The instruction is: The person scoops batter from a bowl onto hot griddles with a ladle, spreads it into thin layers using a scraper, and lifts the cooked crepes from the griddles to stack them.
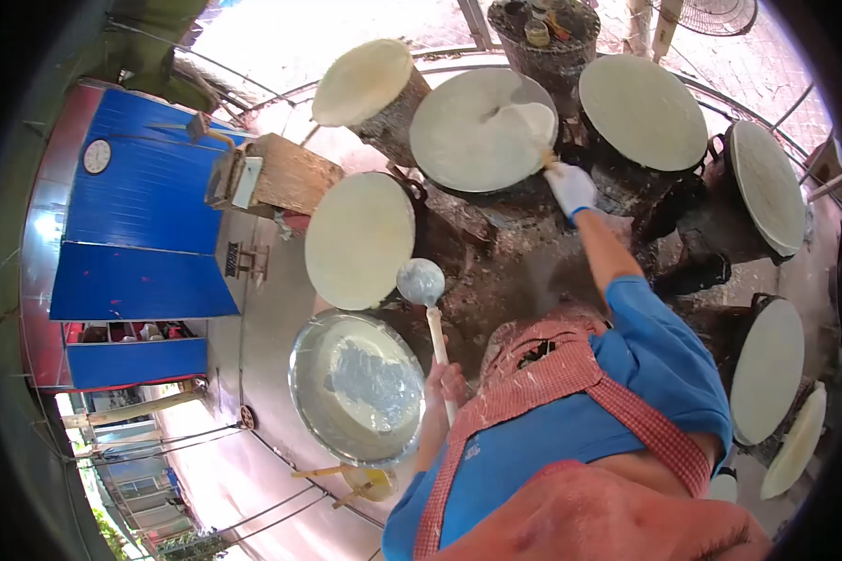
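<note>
My left hand [447, 383] is wrapped round the pale handle of a ladle [421, 280], whose round bowl is raised between a round griddle [360, 241] and a large metal basin [313, 425] of whitish batter. My right hand [571, 187], in a white glove, is closed on the short handle of a flat spreader [526, 123]. The spreader lies over the pale layer on the top middle griddle [458, 140], at its right side.
More pale-covered round griddles stand at the upper right [643, 112], right [767, 187] and lower right [767, 369]. A pale sheet [363, 82] tops a stand at the upper left. A wooden box [290, 176] and blue panels [140, 215] are at the left.
</note>
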A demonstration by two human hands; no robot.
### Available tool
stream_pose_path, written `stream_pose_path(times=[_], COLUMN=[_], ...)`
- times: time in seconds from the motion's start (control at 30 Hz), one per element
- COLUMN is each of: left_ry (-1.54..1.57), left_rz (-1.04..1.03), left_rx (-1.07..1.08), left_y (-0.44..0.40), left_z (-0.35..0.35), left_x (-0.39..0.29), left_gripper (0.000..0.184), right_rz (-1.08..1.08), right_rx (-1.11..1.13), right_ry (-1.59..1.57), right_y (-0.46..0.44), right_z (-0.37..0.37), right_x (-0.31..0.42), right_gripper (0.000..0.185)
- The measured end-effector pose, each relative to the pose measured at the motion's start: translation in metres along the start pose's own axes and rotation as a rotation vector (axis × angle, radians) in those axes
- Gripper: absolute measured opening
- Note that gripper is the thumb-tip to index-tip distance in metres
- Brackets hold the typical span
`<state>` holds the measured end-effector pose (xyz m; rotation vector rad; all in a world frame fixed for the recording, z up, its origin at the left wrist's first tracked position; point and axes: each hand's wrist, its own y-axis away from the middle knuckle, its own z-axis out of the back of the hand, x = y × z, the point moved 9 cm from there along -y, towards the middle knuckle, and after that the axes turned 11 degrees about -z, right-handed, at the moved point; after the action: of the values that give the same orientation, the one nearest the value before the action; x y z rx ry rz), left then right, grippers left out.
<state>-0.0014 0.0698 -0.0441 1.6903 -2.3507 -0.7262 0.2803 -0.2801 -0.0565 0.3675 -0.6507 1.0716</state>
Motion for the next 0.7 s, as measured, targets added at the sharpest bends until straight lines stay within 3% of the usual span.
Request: stream_pose_path(times=[0.03, 0.1, 0.17, 0.23, 0.3, 0.33, 0.37, 0.43, 0.5, 0.53, 0.57, 0.67, 0.7], left_ry=[0.016, 0.003, -0.151, -0.048, -0.087, 0.093, 0.082, 0.018, -0.195, -0.382, -0.379, 0.046, 0.098], left_rz=[0.016, 0.021, -0.001, 0.067, 0.047, 0.094, 0.108, 0.093, 0.021, -0.053, -0.069, 0.09, 0.114], left_rx=[-0.001, -0.034, 0.013, 0.048, -0.139, -0.205, -0.147, -0.213, -0.268, -0.312, -0.292, -0.275, -0.263], left_y=[-0.007, -0.015, -0.014, -0.024, -0.031, -0.041, -0.052, -0.057, -0.053, -0.051, -0.062, -0.058, -0.06], left_z=[-0.01, -0.018, -0.004, -0.011, -0.002, -0.003, -0.01, -0.001, -0.017, -0.022, -0.023, -0.014, -0.012], left_x=[0.004, 0.007, 0.001, 0.004, 0.008, 0.017, 0.022, 0.027, 0.029, 0.024, 0.026, 0.051, 0.058], left_gripper=[0.048, 0.046, 0.045, 0.042, 0.038, 0.034, 0.033, 0.035, 0.037, 0.038, 0.038, 0.043, 0.044], right_rz=[0.079, 0.211, 0.178, -0.035, -0.108, -0.089, 0.104, 0.204, 0.111, 0.082, 0.056, -0.078, 0.068], right_rx=[0.01, 0.263, 0.07, 0.104, 0.01, 0.013, -0.027, 0.168, 0.237, 0.173, 0.109, 0.064, 0.04], right_ry=[0.018, 0.25, 0.101, 0.19, -0.013, -0.081, -0.075, 0.228, 0.235, 0.122, 0.005, -0.037, -0.108], right_y=[0.006, 0.054, 0.059, 0.004, -0.035, -0.052, -0.061, -0.016, 0.023, 0.009, -0.009, -0.102, -0.143], right_z=[-0.011, -0.017, 0.0, 0.006, 0.03, 0.026, 0.006, 0.012, 0.014, 0.009, 0.022, 0.025, 0.008], right_x=[0.01, 0.015, -0.036, -0.079, -0.04, -0.02, -0.007, 0.011, -0.046, -0.083, -0.083, -0.039, -0.017], right_gripper=[0.026, 0.026, 0.025, 0.025, 0.027, 0.029, 0.027, 0.026, 0.026, 0.027, 0.029, 0.034, 0.037])
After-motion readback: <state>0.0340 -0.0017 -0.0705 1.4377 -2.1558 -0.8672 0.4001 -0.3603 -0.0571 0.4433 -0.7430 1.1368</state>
